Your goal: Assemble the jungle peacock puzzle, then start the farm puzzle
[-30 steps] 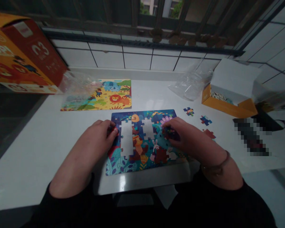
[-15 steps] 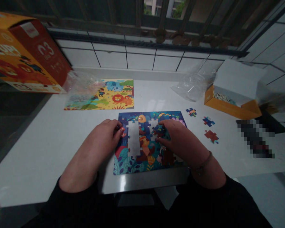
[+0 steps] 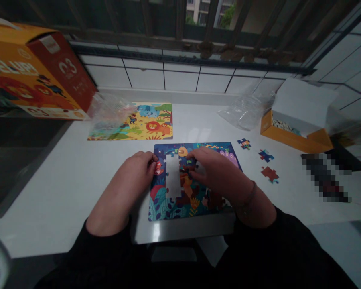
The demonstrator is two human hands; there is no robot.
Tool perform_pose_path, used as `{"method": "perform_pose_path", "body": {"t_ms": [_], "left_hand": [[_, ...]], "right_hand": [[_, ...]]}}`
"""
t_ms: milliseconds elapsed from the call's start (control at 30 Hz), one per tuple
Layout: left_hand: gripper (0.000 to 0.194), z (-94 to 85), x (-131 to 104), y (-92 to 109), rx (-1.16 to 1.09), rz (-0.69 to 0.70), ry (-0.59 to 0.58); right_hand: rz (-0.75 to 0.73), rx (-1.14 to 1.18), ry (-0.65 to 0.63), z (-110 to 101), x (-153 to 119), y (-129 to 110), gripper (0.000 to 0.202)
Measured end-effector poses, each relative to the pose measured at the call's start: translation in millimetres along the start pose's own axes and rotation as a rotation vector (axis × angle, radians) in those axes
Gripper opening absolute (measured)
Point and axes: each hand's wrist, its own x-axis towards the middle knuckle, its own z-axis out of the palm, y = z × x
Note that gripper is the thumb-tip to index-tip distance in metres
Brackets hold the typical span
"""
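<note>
- Steadying the puzzle board (image 3: 168, 206) at the counter's (image 3: 48, 192) near edge, your left hand (image 3: 135, 170) rests loosely on its left border, grasping nothing.
- Your right hand (image 3: 212, 170) pinches a dark piece (image 3: 189, 163) beside the white gap (image 3: 173, 178); align tabs, press flat.
- Spare pieces (image 3: 266, 164) wait toward the right edge.

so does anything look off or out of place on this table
Nothing damaged or spilled. The blue puzzle has a white gap between the left hand and right hand. Three loose pieces lie apart to its right, and a crumpled clear bag leans against the open orange box.
</note>
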Motion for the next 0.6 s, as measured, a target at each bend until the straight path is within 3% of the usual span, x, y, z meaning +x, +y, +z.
{"method": "perform_pose_path", "body": {"t_ms": [233, 400, 600], "left_hand": [[0.020, 3.7, 0.5, -3.3, -0.004, 0.030, -0.019], [0.022, 6.7, 0.1, -2.6, -0.022, 0.047, -0.024], [0.028, 13.2, -0.6, -3.2, -0.106, 0.180, -0.025]], "right_hand": [[-0.160, -0.043, -0.137, 27.8, 54.6, -8.5, 0.010], [-0.159, 0.004, -0.122, 34.3, 51.9, -3.9, 0.015], [-0.181, -0.033, -0.078, 34.9, 46.8, -1.3, 0.016]]}}
